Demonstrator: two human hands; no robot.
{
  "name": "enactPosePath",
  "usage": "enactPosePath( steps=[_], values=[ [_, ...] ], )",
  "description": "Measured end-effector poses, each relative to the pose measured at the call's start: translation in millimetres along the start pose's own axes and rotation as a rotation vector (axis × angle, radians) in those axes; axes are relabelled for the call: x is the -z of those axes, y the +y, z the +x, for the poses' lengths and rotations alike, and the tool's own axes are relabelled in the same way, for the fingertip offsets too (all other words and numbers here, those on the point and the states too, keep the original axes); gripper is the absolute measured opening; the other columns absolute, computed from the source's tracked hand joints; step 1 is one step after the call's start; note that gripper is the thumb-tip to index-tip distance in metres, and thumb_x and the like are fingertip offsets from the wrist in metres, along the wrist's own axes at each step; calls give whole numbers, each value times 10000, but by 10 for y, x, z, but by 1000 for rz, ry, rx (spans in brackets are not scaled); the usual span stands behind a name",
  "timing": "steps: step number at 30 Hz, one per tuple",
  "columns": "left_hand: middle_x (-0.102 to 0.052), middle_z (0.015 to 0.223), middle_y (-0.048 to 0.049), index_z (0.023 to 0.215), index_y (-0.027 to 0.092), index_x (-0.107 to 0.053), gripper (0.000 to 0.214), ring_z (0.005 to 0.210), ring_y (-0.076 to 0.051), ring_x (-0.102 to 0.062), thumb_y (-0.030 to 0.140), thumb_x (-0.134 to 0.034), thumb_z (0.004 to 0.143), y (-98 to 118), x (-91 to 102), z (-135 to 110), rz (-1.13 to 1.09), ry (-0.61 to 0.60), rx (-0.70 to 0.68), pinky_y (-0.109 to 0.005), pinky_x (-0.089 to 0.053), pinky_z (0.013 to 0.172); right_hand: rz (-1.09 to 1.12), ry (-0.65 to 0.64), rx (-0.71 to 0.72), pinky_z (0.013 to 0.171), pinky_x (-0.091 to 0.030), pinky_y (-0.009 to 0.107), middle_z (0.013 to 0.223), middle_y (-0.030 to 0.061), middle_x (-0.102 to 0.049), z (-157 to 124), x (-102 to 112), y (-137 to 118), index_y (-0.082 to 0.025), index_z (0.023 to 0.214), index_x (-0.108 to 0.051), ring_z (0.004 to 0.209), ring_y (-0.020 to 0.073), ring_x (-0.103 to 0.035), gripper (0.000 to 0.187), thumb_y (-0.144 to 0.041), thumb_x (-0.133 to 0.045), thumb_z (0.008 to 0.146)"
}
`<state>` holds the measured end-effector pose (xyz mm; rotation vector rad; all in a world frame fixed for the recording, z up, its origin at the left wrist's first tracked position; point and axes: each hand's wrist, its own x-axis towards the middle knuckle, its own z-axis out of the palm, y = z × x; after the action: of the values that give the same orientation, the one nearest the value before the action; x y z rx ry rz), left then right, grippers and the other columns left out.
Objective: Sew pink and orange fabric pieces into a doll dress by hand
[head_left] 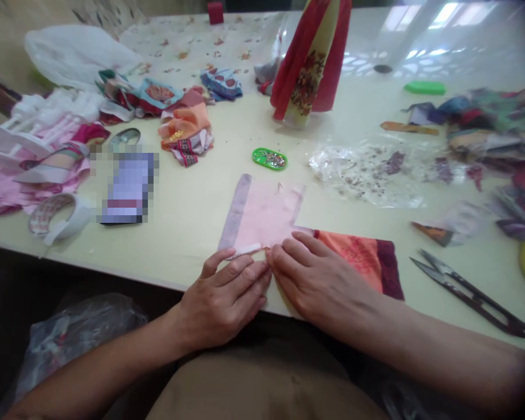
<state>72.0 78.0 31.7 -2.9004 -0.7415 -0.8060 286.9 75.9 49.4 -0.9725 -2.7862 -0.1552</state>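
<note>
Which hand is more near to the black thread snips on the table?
The right hand is nearer: it rests on the orange cloth, to the left of the thread snips. The left hand is farther, on the right hand's other side.

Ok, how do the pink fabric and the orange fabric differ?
The pink fabric is pale and plain, the orange fabric printed. The pink fabric has a mauve edge strip, the orange fabric a maroon one. Both lie flat on the table.
</note>
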Motion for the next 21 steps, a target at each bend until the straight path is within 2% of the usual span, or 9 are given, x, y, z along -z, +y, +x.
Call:
enactPosePath(
  steps=[4, 7, 10, 13, 16, 21],
  values=[
    [-735, 1185, -75, 1175, 95, -676, 288, 1097, -220, -644, 162, -627, 899, -13, -23, -25, 11, 10, -8, -439, -342, 1114, -74, 106, -23, 919, -431, 485, 899, 135, -655, 3, 43, -45, -80, 874, -729, 856, 264, -522, 220, -61, -514, 915],
    [-742, 1166, -67, 1171, 99, -677, 292, 1089, -216, -651, 165, -650, 889, -20, -44, -41, 18, 24, -30, -445, -340, 1130, 9, 165, -77, 761, -446, 409, 809, 103, -632, 15, 78, -29, -109, 834, -699, 776, 232, -518, 252, -63, -477, 944],
    [-756, 1109, -64, 1140, 101, -688, 270, 1053, -209, -657, 175, -664, 881, -18, -59, -52, 18, 64, -36, -446, -354, 1135, 309, 104, -196, 658, -428, 324, 798, 70, -601, 54, 67, 11, -133, 815, -649, 731, 185, -521, 256, -101, -453, 975],
    [-764, 1060, -43, 1103, 112, -701, 247, 987, -188, -663, 172, -684, 864, -9, -66, -63, 20, 111, -31, -421, -389, 1119, 583, 20, -330, 663, -431, 259, 820, 41, -583, 105, 40, 54, -137, 823, -626, 736, 137, -543, 197, -103, -494, 966],
    [-765, 1042, -32, 1078, 124, -704, 225, 946, -174, -668, 169, -690, 858, -8, -68, -71, 19, 121, -39, -400, -433, 1083, 669, 0, -388, 680, -421, 243, 825, 28, -584, 142, 43, 81, -140, 821, -637, 744, 122, -553, 169, -90, -532, 943],
    [-769, 1014, -14, 1081, 152, -693, 199, 921, -162, -677, 188, -663, 887, -17, -72, -77, 27, 122, -44, -387, -471, 1044, 654, -17, -401, 683, -404, 250, 807, 26, -588, 173, 60, 91, -148, 783, -631, 732, 123, -546, 190, -96, -531, 937]
  ],
)
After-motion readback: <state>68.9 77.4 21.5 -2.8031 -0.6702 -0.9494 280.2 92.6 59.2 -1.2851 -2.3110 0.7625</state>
